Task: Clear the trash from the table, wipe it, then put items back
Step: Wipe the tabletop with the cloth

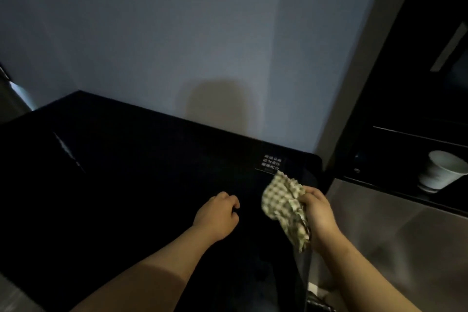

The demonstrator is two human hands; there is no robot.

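A black glossy table (131, 159) fills the lower left and runs along the pale wall. My right hand (317, 213) grips a crumpled green-and-white checked cloth (285, 204) just above the table's right end, near a small label with white characters (271, 162). My left hand (219, 214) hovers over the table's middle with its fingers curled and nothing visible in it. The room is dim, so the dark tabletop shows little detail.
A white paper cup (439, 171) lies tilted on a dark shelf at the right. Below it a brushed-metal surface (395, 235) stands against the table's right edge. A dark cabinet with a handle (448, 48) rises at the upper right.
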